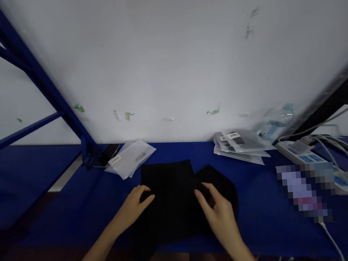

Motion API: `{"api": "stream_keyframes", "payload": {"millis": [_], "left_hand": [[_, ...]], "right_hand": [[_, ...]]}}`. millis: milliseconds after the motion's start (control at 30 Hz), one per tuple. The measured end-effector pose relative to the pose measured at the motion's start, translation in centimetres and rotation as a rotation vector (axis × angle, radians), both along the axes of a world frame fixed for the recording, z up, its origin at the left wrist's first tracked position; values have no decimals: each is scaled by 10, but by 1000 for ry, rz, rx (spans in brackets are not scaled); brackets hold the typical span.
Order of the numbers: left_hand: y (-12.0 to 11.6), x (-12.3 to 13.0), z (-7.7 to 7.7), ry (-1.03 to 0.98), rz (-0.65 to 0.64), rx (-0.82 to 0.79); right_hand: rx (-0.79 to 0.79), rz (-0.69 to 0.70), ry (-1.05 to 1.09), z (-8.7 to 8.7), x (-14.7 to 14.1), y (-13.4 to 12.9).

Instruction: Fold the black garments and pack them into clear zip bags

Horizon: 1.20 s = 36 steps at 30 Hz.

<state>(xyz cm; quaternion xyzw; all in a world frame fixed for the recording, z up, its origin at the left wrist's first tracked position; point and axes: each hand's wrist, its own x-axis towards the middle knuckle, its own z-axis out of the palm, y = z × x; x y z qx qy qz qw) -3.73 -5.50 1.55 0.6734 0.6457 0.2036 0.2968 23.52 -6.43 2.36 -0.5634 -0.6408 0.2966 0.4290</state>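
A black cloth garment point(170, 203) lies folded on the blue table, its lower part reaching the front edge. My left hand point(137, 201) is at its left side, with the thumb on top and the fingers curled on the fabric. My right hand point(218, 207) grips the right side in the same way, thumb on top and fingers bent around the cloth. Another rounded part of black fabric point(222, 183) spreads out to the right, behind my right hand. The dark cloth hides the exact position of some fingertips.
Clear plastic packets point(134, 157) lie at back left beside a dark phone point(109, 153). More packets point(241, 145) lie at back right, near a plastic bottle point(277, 122). A power strip point(308, 158) with cables and a blurred-out device point(302, 194) are at right. Behind stands a white wall point(163, 67).
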Motion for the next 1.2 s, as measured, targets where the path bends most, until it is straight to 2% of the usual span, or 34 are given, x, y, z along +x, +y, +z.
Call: {"api": "stream_keyframes", "payload": {"millis": [67,167,233,333,400,467,600,700,800,900,1000,1100,1200], "left_hand": [[-1,0,2,23,3,-1],[-3,2,2,32,-10,10],[-4,4,0,33,-15,28],[-5,7,1,25,-6,41],[-2,7,6,-8,-9,64],[4,2,14,-58,-8,132],[22,-18,25,-115,58,266],[33,-33,20,-89,74,245],[37,-37,5,-72,83,254],[36,-37,-9,-92,95,297],[35,-36,-15,-103,135,309],[33,-34,-13,-113,145,306],[25,-29,0,-167,158,358]], "right_hand": [[-43,-52,-78,-4,21,7],[98,-99,-312,-14,36,12],[224,-43,-440,-21,32,14],[308,55,-536,-25,19,18],[306,69,-506,-22,14,23],[266,23,-403,-17,19,31],[102,-207,-257,-13,56,48],[-6,-249,-324,-21,87,57],[104,-278,-378,-28,96,62],[256,-215,-377,-27,85,70],[283,-65,-419,-26,69,82],[255,27,-446,-27,63,91],[278,-13,-386,-21,70,89]]}}
